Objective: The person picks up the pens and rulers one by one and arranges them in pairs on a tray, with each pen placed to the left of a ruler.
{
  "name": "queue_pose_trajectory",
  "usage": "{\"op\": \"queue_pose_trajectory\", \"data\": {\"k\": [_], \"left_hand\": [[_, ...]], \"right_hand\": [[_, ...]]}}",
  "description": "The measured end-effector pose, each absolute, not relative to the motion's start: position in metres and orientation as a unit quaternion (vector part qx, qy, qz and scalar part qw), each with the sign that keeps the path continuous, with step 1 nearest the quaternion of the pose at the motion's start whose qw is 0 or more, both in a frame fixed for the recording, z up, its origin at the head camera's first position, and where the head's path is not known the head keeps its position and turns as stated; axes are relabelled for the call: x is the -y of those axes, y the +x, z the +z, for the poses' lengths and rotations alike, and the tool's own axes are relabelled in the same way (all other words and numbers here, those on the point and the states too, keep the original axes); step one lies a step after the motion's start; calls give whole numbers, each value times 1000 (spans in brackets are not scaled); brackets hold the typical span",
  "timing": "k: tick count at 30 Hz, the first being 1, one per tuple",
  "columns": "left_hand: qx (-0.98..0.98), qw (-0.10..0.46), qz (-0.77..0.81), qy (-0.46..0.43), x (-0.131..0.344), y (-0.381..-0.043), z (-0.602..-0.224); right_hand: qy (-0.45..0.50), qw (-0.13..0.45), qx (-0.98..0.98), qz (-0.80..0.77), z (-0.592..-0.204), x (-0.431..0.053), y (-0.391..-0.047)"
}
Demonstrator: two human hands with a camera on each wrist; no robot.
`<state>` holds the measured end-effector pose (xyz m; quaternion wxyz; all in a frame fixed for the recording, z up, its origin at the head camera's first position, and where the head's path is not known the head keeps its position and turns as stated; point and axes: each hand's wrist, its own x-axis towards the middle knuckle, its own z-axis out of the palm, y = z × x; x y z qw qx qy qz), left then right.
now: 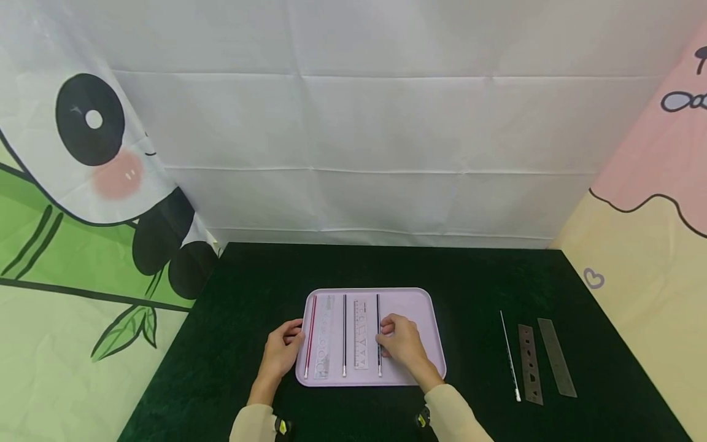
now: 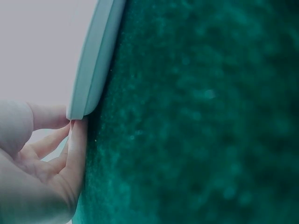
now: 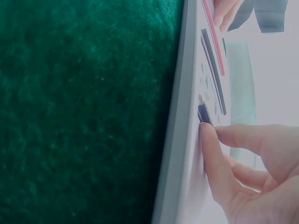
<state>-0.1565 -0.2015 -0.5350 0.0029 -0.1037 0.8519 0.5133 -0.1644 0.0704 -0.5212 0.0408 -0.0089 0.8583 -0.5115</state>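
A pale lilac tray (image 1: 425, 307) lies on the dark green cloth in the head view. My left hand (image 1: 283, 348) pinches its left rim, thumb above and fingers lower at the edge in the left wrist view. Across the tray, left to right, lie a red pencil (image 1: 311, 331), a clear stencil ruler (image 1: 324, 337), a dark pencil (image 1: 345, 334), a shorter clear stencil ruler (image 1: 361, 334) and another dark pencil (image 1: 378, 310). My right hand (image 1: 405, 344) pinches this rightmost pencil between thumb and fingertip; its dark end (image 3: 204, 113) shows beyond the fingers in the right wrist view.
Right of the tray on the cloth (image 1: 469, 294) lie a thin pencil (image 1: 509, 353) with a white end, a grey ruler with cut-out shapes (image 1: 530, 364) and a plain grey ruler (image 1: 556, 356). A white sheet (image 1: 375, 153) hangs behind the table, with printed sheets at both sides.
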Motion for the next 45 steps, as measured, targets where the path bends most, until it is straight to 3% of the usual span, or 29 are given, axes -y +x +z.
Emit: {"op": "queue_pose_trajectory", "data": {"k": [45], "left_hand": [[-851,13,514,-109,203,-155,-535]], "right_hand": [[-50,23,-848,-527,-523,-82,-155]]}}
